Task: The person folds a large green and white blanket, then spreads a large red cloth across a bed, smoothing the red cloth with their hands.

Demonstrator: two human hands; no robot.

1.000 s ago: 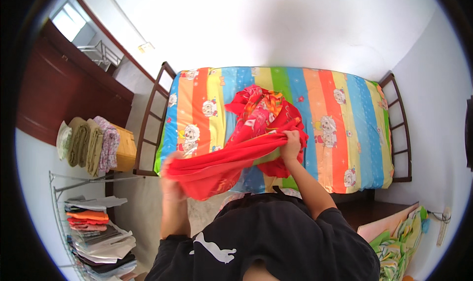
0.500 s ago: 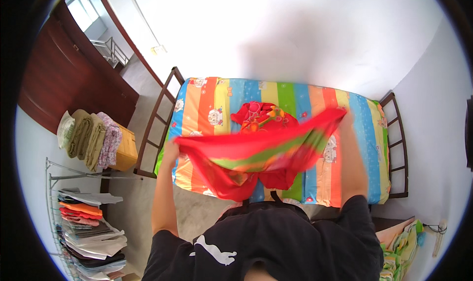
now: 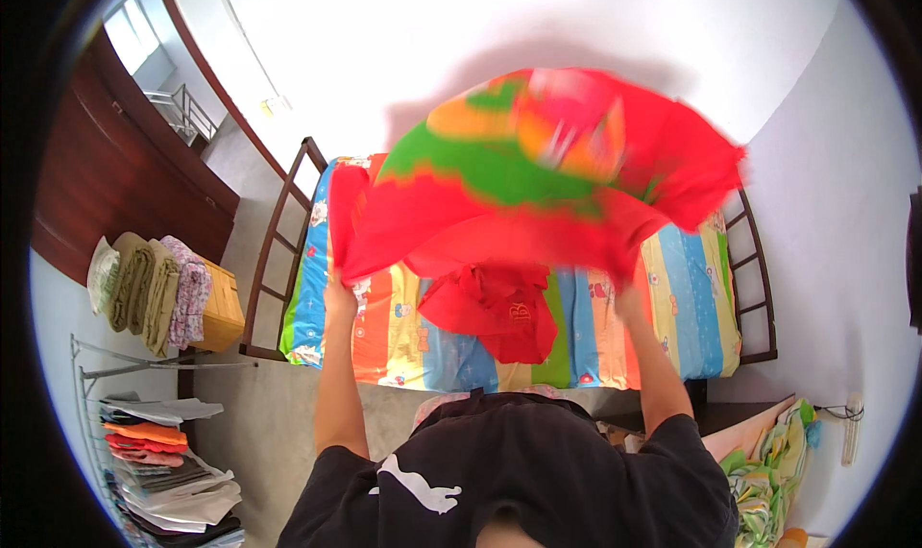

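A large red cloth (image 3: pixel 451 226) with a green, orange and pink pattern billows up over the bed in front of me. My left hand (image 3: pixel 339 298) is closed on its near left corner. My right hand (image 3: pixel 626 300), a little blurred, grips the near edge farther right. Beneath the raised part, a crumpled red heap of fabric (image 3: pixel 499 313) with a small yellow mark lies on the striped bed sheet (image 3: pixel 447 351). Whether the heap belongs to the same cloth I cannot tell. The cloth hides much of the bed's far side.
Dark metal bed ends (image 3: pixel 274 250) stand left and right. Folded bedding (image 3: pixel 144 284) sits on a wooden cabinet (image 3: pixel 221 303) at the left, above a rack of hanging clothes (image 3: pixel 163 442). A green and yellow patterned cloth (image 3: pixel 773 462) lies at the lower right.
The cloth has swung from hanging low before me to ballooning upward and away, toward the wall. My right hand has come lower and nearer; the left stays on its corner.
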